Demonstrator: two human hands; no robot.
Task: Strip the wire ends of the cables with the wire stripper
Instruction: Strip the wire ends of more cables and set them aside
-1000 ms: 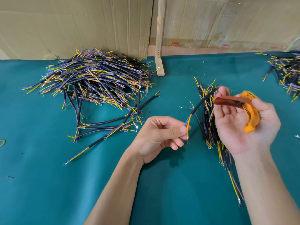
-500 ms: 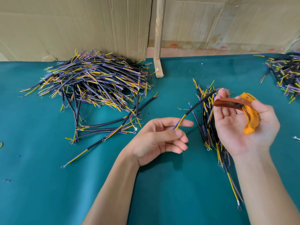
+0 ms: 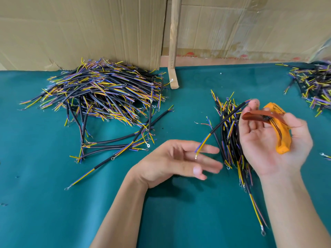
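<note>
In the right hand (image 3: 274, 140), wire stripper (image 3: 279, 129) and cable (image 3: 227, 119).

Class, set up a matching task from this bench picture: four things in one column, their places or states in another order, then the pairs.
1 left hand
2 orange wire stripper
3 large heap of black cables
4 wooden post

a upright at the table's far edge
b fingers spread, gripping nothing
c far left on the green cloth
d held in the right hand

1-b, 2-d, 3-c, 4-a
</note>
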